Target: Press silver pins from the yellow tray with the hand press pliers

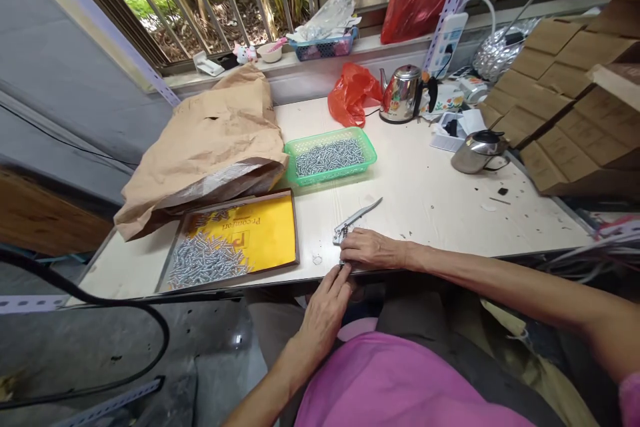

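Observation:
At the table's front edge, my right hand [370,250] lies with its fingers curled down and closed, just below a metal plier-like hand tool [356,217]. The tool has a spring and a long handle pointing to the upper right. My left hand [325,307] comes up from below with fingers together, its tips meeting my right fingertips. Whatever is pinched between them is too small and covered to name. Left of my hands, a shallow box [270,233] with a yellow bottom holds a heap of small silvery metal pins [207,260].
A green plastic basket [370,155] holds more metal pieces. Behind the box rests a large brown paper bag [215,120]. Farther back stand a red plastic bag [350,95] and a steel kettle [403,97]. A small metal pot [475,155] and stacked cardboard [560,93] are at right.

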The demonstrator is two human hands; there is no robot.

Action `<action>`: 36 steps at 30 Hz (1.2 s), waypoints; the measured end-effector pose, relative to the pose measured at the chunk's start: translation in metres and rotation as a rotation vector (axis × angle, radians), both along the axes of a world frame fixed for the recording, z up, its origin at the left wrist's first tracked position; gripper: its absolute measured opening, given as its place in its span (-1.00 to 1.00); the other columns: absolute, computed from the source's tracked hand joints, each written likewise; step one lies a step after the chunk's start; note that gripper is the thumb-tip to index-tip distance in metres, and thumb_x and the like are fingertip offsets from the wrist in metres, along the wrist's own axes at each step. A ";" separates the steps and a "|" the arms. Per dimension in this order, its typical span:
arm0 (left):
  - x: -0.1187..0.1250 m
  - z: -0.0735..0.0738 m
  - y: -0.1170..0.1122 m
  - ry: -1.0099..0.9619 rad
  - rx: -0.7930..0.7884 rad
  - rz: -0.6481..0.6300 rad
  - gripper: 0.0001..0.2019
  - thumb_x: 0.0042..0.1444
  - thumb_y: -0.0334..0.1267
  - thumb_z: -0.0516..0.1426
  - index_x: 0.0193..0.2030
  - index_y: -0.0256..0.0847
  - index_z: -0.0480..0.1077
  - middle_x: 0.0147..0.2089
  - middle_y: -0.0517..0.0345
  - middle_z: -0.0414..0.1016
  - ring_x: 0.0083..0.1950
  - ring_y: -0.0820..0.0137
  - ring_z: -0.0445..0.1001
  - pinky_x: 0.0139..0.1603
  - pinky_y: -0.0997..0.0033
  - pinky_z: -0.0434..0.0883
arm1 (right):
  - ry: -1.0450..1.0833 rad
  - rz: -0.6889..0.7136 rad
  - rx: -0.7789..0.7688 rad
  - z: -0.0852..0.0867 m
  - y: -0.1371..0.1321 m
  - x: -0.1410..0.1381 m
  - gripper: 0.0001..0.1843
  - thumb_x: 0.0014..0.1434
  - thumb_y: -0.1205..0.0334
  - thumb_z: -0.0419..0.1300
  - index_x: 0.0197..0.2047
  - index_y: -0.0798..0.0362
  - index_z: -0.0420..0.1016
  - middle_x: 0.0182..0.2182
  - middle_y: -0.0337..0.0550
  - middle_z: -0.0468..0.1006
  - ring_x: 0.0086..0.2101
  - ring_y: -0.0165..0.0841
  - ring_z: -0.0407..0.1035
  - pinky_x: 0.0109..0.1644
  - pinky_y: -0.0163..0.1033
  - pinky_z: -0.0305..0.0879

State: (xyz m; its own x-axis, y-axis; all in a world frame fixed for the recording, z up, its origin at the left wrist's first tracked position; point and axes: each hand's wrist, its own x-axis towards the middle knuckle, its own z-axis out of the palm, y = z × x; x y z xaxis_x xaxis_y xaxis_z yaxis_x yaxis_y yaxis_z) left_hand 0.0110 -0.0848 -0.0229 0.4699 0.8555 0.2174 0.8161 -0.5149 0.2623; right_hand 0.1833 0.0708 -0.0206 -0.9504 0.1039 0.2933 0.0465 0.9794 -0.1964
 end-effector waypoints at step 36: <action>0.003 0.030 0.066 -1.063 -0.687 0.712 -0.67 -0.11 -0.07 0.24 -0.33 -0.33 0.43 -0.54 0.22 0.40 -0.58 0.54 0.29 -0.57 0.55 0.26 | 0.220 -0.582 -0.115 0.084 0.086 -0.026 -0.71 0.26 0.29 0.13 0.04 0.15 0.43 -0.13 -0.01 0.43 -0.12 -0.27 0.31 -0.02 -0.16 0.26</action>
State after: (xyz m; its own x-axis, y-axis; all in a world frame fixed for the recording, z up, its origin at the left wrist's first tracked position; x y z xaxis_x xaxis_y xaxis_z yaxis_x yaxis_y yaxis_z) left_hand 0.0138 -0.0188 0.0067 -0.2095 0.9109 -0.3554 0.1071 0.3827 0.9177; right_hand 0.1574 0.1572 0.0629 -0.6474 0.6282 0.4314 0.5121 0.7779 -0.3642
